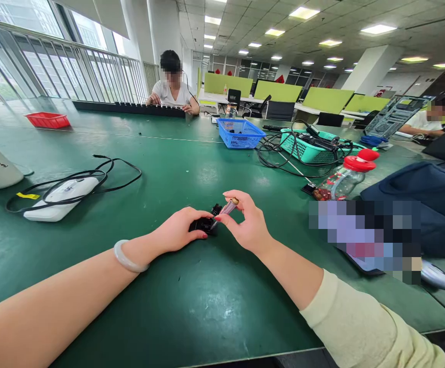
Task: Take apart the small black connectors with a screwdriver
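Observation:
Near the middle of the green table [207, 176], my left hand [181, 227] steadies a small black part [204, 225] between thumb and fingers, close to the tabletop. I cannot make out exactly what the part is. My right hand [248, 222] grips a short screwdriver [229, 207] by its clear, pinkish handle, which tilts up to the right. Its lower end points down at the black part; whether the tip touches is too small to tell. Just behind the part shows a small black piece [217, 209], partly hidden by the fingers and screwdriver.
To the left lie a white device [63, 199] with a black cable and a red basket [48, 120]. A blue basket [241, 135], a teal basket [307, 151] of cables, a red-lidded bottle [345, 176] and a dark blue bag [410, 199] stand right. A co-worker [172, 87] sits opposite.

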The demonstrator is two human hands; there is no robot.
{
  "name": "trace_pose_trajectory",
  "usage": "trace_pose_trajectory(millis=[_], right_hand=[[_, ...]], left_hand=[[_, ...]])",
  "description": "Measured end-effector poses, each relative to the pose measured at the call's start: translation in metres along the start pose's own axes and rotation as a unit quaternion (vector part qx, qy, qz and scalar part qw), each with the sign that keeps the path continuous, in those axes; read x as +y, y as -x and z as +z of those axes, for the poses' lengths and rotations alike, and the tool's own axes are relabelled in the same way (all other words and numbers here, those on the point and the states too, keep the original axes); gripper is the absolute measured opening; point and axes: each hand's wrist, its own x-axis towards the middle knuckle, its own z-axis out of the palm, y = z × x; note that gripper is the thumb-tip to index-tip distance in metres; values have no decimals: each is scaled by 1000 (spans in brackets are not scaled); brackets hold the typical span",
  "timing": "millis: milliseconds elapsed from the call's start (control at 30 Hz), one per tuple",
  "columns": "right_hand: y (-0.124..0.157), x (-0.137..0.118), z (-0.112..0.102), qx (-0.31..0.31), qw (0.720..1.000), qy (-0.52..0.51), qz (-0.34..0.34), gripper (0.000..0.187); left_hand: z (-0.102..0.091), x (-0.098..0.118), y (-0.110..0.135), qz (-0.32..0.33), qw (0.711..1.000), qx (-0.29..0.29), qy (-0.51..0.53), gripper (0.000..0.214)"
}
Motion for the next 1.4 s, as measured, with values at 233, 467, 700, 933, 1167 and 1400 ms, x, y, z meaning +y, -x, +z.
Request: trace_pose_trajectory(millis=[233, 467, 700, 933, 1167, 1400], right_hand=[[1, 0, 0, -34, 998, -33, -39, 41], [3, -2, 0, 58, 995, -21, -84, 36], [5, -4, 2, 24, 992, -22, -121, 37], [0, -11, -2, -88, 983, -17, -162, 26], [-3, -17, -4, -96, 992, 15, -84, 8], [1, -14, -6, -12, 993, 12, -118, 6]], left_hand=[[0, 2, 0, 11, 1000, 5, -14, 45], [1, -2, -1, 21, 999, 3, -25, 45], [6, -1, 1, 37, 998, -2, -50, 50], [3, 7, 3, 33, 998, -9, -55, 36], [4, 3, 2, 46, 998, -4, -41, 36], [4, 3, 2, 35, 999, -5, -39, 43]])
